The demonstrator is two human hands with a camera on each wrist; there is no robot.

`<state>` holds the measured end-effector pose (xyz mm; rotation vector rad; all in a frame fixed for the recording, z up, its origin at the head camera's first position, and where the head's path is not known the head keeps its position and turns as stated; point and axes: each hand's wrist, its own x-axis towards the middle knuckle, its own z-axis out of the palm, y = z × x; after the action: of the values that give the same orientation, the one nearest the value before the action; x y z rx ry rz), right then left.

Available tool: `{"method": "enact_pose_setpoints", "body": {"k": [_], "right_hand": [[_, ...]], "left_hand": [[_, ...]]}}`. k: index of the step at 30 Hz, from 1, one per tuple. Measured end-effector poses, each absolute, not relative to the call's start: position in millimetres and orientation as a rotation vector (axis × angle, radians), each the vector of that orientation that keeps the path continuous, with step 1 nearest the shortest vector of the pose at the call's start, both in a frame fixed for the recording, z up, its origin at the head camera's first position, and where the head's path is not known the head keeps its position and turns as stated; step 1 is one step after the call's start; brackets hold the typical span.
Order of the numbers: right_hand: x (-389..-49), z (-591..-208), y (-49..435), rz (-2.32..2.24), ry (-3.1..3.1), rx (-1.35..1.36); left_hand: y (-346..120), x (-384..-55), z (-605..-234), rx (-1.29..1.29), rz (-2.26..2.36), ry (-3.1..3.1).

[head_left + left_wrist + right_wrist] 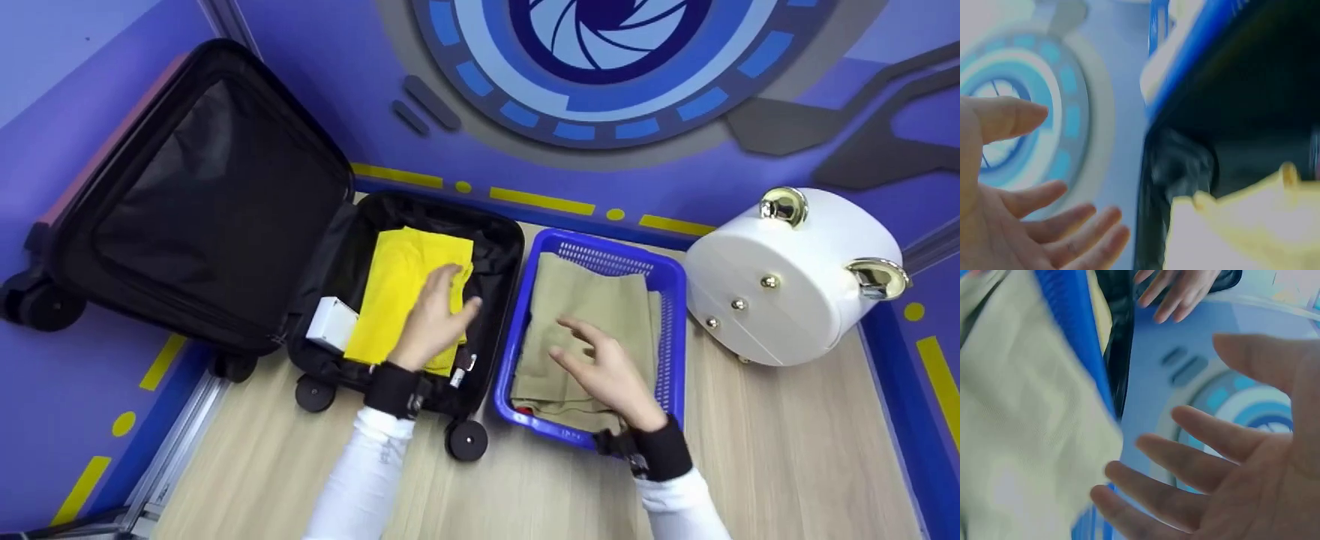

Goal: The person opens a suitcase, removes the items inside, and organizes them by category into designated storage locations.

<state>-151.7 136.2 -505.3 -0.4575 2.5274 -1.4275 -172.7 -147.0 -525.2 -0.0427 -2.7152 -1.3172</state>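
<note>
In the head view a folded yellow cloth (401,277) lies inside the open black suitcase (499,300), beside a small white box (331,324). My left hand (435,319) hovers over the yellow cloth with its fingers extended and nothing in its grasp. To the right, a blue plastic basket (673,330) contains folded khaki cloth (592,292). My right hand (606,371) is above that cloth, fingers spread and holding nothing. The right wrist view shows the same spread right hand (1230,467) beside the khaki cloth (1033,410).
The suitcase lid (202,187) leans back against the left wall. A white round container (787,277) with gold feet and knobs lies on its side right of the basket. A patterned blue wall (322,97) stands behind. Suitcase wheels (466,440) stick out toward the front.
</note>
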Motion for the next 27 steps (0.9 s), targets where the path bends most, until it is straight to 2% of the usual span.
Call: {"method": "enact_pose_setpoints", "body": {"k": [5, 10, 20, 27], "right_hand": [[-173, -509, 85, -1.72, 2.292, -0.453], [-191, -522, 42, -1.769, 2.184, -0.346], [-214, -551, -18, -1.619, 2.069, -0.191], [-219, -562, -34, -1.487, 2.017, -0.166]], "left_hand": [[-188, -194, -533, 0.333, -1.318, -2.812], [-219, -201, -542, 0.598, -1.313, -2.978], [-244, -198, -565, 0.781, -1.44, -3.074], [-251, -196, -567, 0.734, -1.382, -3.114]]}}
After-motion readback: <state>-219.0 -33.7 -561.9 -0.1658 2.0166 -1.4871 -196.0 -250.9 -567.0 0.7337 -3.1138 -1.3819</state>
